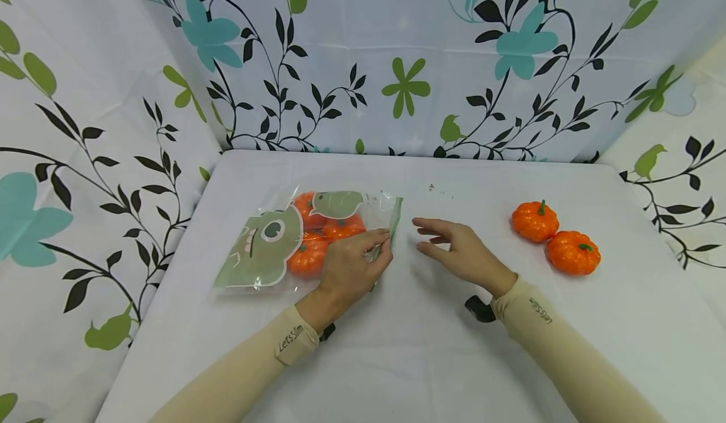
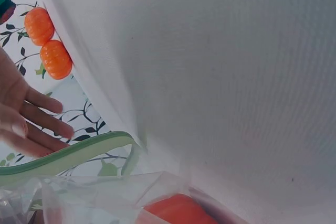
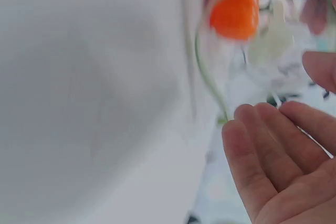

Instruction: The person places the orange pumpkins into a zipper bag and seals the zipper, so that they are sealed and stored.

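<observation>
A clear zip bag (image 1: 258,256) with a green cartoon print lies on the table, its green-edged mouth facing right. Inside it are several small orange pumpkins (image 1: 308,258). My left hand (image 1: 354,265) pinches the bag's edge near the mouth. To the right of that mouth, my right hand (image 1: 465,253) hovers with fingers extended and nothing in them; the right wrist view also has its fingers (image 3: 262,156) loosely spread. Two more orange pumpkins, one with its stem up (image 1: 535,221) and one tilted (image 1: 573,253), sit touching each other on the right.
The white-covered table (image 1: 431,360) carries all of these. A patterned curtain (image 1: 351,51) with leaves and flowers hangs behind it, and similar cloth (image 1: 74,158) runs along the left side.
</observation>
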`<state>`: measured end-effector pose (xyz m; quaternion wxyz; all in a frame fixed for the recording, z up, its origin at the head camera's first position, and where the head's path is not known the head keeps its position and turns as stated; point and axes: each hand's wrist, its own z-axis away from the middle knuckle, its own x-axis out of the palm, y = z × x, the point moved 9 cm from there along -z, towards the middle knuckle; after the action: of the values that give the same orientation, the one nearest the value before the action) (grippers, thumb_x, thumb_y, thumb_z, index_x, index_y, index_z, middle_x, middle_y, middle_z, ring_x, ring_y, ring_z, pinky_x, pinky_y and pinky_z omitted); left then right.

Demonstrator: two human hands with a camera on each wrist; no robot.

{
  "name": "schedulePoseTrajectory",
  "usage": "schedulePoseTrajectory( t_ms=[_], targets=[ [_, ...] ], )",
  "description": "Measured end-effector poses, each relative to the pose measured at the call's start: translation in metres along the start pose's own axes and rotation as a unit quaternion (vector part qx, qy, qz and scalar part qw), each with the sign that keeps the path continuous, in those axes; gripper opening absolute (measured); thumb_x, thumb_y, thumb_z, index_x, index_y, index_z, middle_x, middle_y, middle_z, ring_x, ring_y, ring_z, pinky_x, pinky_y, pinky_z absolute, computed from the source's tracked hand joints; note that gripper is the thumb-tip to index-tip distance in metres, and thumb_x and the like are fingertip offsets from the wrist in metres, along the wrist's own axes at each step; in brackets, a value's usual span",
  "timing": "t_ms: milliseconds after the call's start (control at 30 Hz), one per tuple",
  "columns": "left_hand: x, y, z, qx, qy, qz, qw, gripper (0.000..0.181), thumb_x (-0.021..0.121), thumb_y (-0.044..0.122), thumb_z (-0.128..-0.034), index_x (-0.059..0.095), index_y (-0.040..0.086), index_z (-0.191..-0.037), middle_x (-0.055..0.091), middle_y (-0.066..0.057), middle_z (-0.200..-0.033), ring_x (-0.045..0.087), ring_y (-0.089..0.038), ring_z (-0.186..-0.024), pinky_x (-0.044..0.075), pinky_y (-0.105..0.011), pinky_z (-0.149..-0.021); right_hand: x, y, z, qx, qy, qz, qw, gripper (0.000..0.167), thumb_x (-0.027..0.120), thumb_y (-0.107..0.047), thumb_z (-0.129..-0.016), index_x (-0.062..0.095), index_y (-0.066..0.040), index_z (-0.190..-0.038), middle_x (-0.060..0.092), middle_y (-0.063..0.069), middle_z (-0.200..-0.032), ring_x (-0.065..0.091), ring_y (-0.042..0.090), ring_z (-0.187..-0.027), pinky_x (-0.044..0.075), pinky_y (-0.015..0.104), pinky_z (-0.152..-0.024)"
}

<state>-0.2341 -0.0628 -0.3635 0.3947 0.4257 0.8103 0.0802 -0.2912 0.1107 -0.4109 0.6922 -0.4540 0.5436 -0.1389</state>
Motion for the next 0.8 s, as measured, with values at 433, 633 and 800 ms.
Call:
schedulePoseTrajectory(
  t_ms=[433, 633, 800],
  targets=[
    [-0.005, -0.001, 0.001, 0.001, 0.017, -0.004, 0.9998, 0.018, 0.07, 0.006, -0.0857, 0.079, 0.001, -0.1, 0.077, -0.007, -0.1, 0.075, -0.02, -0.091, 0.06, -0.033, -0.074, -0.108, 0.013, 0.058, 0.023, 0.087, 0.233, 0.9684, 0.102, 0.085, -0.046, -0.079, 0.031, -0.012, -0.159, 0.037, 0.018, -0.158, 0.035, 0.044, -0.142, 0.035, 0.068, -0.105],
    [-0.006, -0.001, 0.001, 0.0, 0.021, -0.004, 0.9998, 0.017, 0.07, 0.007, -0.0858, 0.08, 0.003, -0.099, 0.077, -0.007, -0.099, 0.075, -0.02, -0.091, 0.06, -0.033, -0.075, -0.149, 0.051, 0.083, 0.081, 0.114, 0.252, 0.9577, 0.124, 0.09, -0.053, -0.069, 0.02, -0.012, -0.162, 0.028, 0.025, -0.16, 0.03, 0.051, -0.141, 0.031, 0.075, -0.101],
    [-0.006, -0.001, 0.001, -0.001, 0.022, -0.007, 0.9997, 0.017, 0.07, 0.008, -0.086, 0.08, 0.003, -0.099, 0.077, -0.006, -0.099, 0.075, -0.02, -0.09, 0.06, -0.034, -0.075, -0.172, 0.094, 0.103, 0.149, 0.11, 0.234, 0.9545, 0.135, 0.089, -0.057, -0.066, 0.008, -0.01, -0.163, 0.016, 0.03, -0.161, 0.023, 0.058, -0.14, 0.029, 0.081, -0.094]
  ],
)
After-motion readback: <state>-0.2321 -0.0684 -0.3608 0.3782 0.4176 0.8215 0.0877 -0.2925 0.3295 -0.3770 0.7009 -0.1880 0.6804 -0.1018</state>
